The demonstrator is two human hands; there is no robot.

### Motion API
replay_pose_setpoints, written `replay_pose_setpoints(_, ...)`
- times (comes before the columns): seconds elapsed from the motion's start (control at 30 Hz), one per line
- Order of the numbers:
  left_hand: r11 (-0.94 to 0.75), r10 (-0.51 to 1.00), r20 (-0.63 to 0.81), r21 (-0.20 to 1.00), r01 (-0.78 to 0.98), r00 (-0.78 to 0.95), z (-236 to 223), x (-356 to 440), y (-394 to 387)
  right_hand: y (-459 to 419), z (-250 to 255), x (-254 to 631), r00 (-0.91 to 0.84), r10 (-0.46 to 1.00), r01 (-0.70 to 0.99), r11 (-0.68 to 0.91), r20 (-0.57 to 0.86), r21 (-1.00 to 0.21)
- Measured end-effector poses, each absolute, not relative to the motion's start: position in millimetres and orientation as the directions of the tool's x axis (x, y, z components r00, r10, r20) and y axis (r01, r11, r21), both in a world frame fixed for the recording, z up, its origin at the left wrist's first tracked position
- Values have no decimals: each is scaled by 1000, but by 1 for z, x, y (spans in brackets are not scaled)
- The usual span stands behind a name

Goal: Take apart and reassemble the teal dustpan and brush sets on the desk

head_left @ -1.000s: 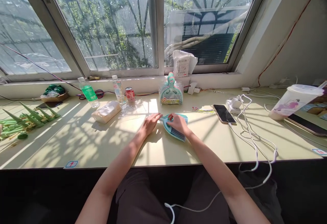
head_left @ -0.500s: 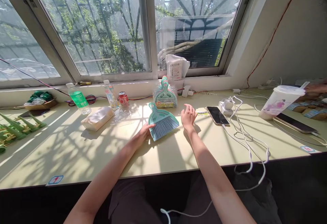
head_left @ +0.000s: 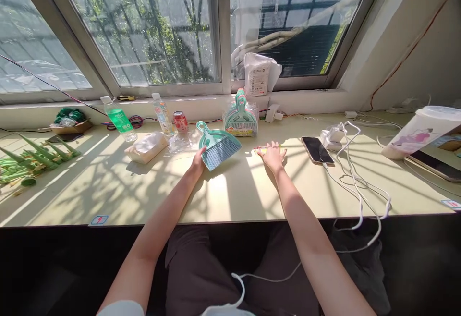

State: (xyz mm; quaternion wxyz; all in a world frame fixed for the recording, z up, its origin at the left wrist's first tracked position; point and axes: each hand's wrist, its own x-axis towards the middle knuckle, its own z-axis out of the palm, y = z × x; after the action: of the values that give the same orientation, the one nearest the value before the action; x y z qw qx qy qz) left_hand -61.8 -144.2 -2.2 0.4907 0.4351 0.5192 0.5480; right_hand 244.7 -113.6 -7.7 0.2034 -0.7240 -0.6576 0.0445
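Note:
My left hand [head_left: 197, 160] grips the left edge of a mint-green dustpan [head_left: 208, 136], thumb on top. A brush [head_left: 224, 152] with grey bristles is nested in the dustpan, bristles facing me. To the right, my right hand [head_left: 273, 156] lies palm down on a small yellow card [head_left: 260, 151], fingers stretched out. Most of the card is hidden beneath that hand. Behind the two hands stand more green and pink dustpan-and-brush sets [head_left: 241, 116], in clear wrapping with a yellow label.
Left of the dustpan are a tissue pack [head_left: 147, 147], crumpled clear plastic [head_left: 179, 141], a red can [head_left: 180, 122] and two bottles [head_left: 120, 123]. On the right lie a phone [head_left: 317, 150], a charger [head_left: 332, 137] with white cables and a tilted cup [head_left: 423, 133].
My right hand has come down flat onto the yellow card, which has shifted left with it. My left hand has moved the dustpan and brush leftward. The head view has tilted down.

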Motion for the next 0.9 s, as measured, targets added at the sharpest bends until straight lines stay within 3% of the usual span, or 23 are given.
replay_pose_setpoints(0.1, 99, 957, -167, 955, -279, -235, 2, -57, -148, -110, -9, 247, 118, 989, 910, -72, 89, -407)
replay_pose_setpoints(0.17, 110, 959, -185, 941, -320, -216, 4, -55, -151, -109, -5, 243, 90, 992, 870, -35, 88, -493)
replay_pose_setpoints(0.3, 82, 979, -137, 945, -318, -152, 4, -50, -158, -124, 11, 217, 135, 937, 732, 126, 323, -669)
replay_pose_setpoints(0.37, 55, 990, -91, 955, -292, -111, 3, -48, -162, -139, 18, 198, 141, 882, 712, 225, 449, -666)
replay_pose_setpoints(0.47, -23, 1000, 17, 968, -248, -27, 5, -43, -170, -162, 17, 167, -46, 857, 762, 362, 513, -536)
replay_pose_setpoints(0.57, -94, 990, 115, 968, -234, 78, 8, -40, -177, -173, 5, 143, -256, 886, 810, 414, 386, -415)
replay_pose_setpoints(0.7, -106, 975, 147, 967, -233, 165, 9, -39, -178, -169, -9, 135, -384, 886, 817, 456, 259, -352)
replay_pose_setpoints(0.8, -86, 976, 135, 960, -266, 171, 7, -40, -175, -161, -16, 140, -380, 883, 789, 465, 275, -402)
replay_pose_setpoints(0.9, -102, 979, 153, 943, -317, 138, 6, -41, -174, -151, -23, 144, -212, 900, 690, 414, 381, -594)
